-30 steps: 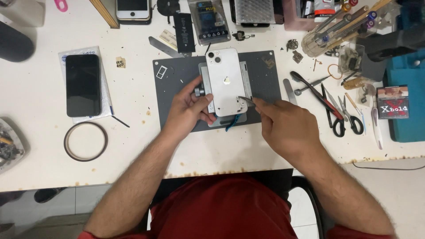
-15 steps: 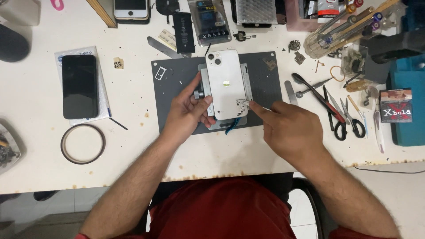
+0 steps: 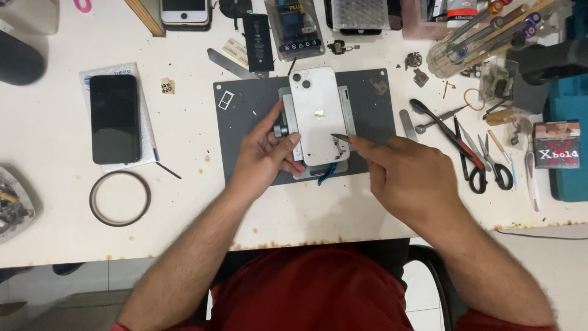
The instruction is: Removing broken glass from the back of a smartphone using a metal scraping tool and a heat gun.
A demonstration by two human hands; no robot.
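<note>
A white phone (image 3: 317,113) lies back-up in a grey metal clamp fixture (image 3: 346,101) on a dark grey work mat (image 3: 245,116). My left hand (image 3: 266,153) rests on the fixture's left side, thumb and fingers at the phone's lower left edge by a round knob (image 3: 280,130). My right hand (image 3: 407,178) pinches a thin metal blade (image 3: 340,138), whose tip touches the phone's lower right edge.
A black phone (image 3: 114,118) lies on a white sleeve at left, with a tape ring (image 3: 120,197) below it. Scissors, pliers and tweezers (image 3: 474,156) lie right of the mat. A battery (image 3: 258,41), parts packages and another phone (image 3: 185,12) line the far edge.
My right hand has drawn back to the right, and the blade tip now sits at the phone's lower right edge. My left hand stays on the fixture.
</note>
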